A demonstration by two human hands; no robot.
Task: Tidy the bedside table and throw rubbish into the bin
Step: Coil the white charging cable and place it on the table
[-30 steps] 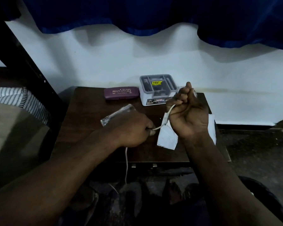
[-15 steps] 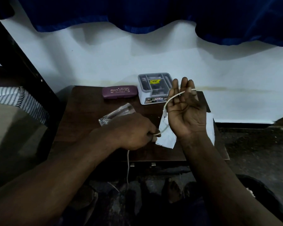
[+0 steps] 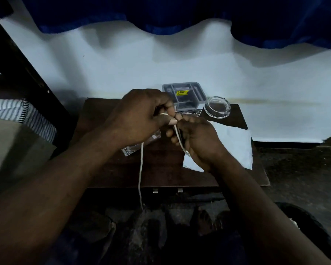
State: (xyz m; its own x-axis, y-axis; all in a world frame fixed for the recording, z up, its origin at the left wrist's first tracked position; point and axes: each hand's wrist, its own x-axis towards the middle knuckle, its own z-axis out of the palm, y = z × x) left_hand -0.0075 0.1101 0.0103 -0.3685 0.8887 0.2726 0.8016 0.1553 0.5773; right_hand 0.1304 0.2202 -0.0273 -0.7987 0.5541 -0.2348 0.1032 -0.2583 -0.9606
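Above the dark wooden bedside table (image 3: 161, 169) my left hand (image 3: 141, 117) pinches a thin white cable (image 3: 141, 169) between thumb and fingers. The cable runs over the fingers of my right hand (image 3: 197, 142), whose fingers curl round it, and its free end hangs down past the table's front edge toward the floor. A white sheet of paper (image 3: 235, 146) lies under my right hand. A clear plastic packet (image 3: 136, 146) lies on the table, partly hidden beneath my left hand.
A grey compartment box (image 3: 187, 96) with a yellow sticker stands at the table's back by the wall, with a clear round glass lid (image 3: 217, 107) to its right. A bed with striped fabric (image 3: 17, 115) is at the left. A dark bin's rim (image 3: 298, 213) shows at lower right.
My left hand rose from low on the cable up to my right hand's fingertips. My right hand went from a fist to an open palm, then curled round the cable. The view shifted, hiding the glasses case.
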